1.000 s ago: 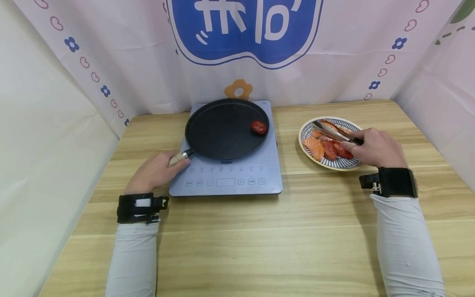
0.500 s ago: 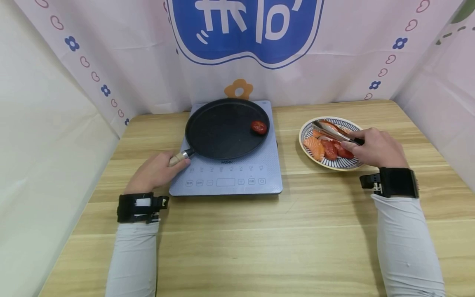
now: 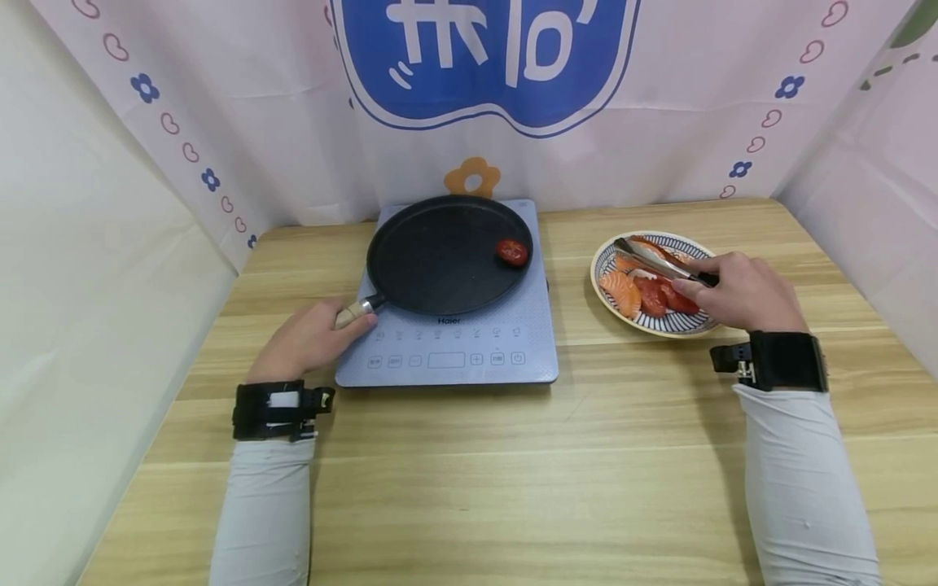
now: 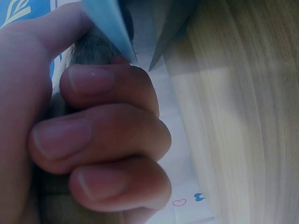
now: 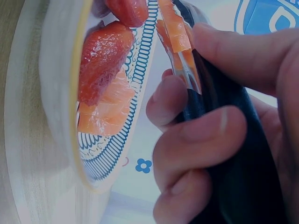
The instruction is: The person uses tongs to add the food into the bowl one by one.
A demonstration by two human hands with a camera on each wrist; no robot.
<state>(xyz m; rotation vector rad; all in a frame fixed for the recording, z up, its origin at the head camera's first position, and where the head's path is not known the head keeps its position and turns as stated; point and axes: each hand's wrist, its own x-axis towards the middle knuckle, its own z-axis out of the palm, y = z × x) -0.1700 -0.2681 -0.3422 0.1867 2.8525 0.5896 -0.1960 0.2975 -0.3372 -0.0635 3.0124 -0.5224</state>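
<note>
My left hand (image 3: 308, 335) grips the wooden handle (image 3: 353, 313) of a flat black frying pan (image 3: 440, 260) on an induction cooktop. In the left wrist view its fingers (image 4: 107, 133) curl round that handle. One glossy red slice (image 3: 511, 251) lies at the pan's right side. On the right, my right hand (image 3: 751, 293) holds metal tongs (image 3: 650, 255) by their black handle (image 5: 243, 140). Their tips are over the far left part of a patterned plate (image 3: 663, 330). This plate bears orange salmon slices (image 3: 621, 291) and red slices (image 3: 650, 295). An orange piece shows by the tongs in the right wrist view.
The cooktop (image 3: 445, 376) stands at the back of the wooden table (image 3: 469, 488), its touch controls facing the person. Behind it hangs a printed cloth (image 3: 278, 138), close to the pan. A pale side panel (image 3: 95, 268) borders the table on the left.
</note>
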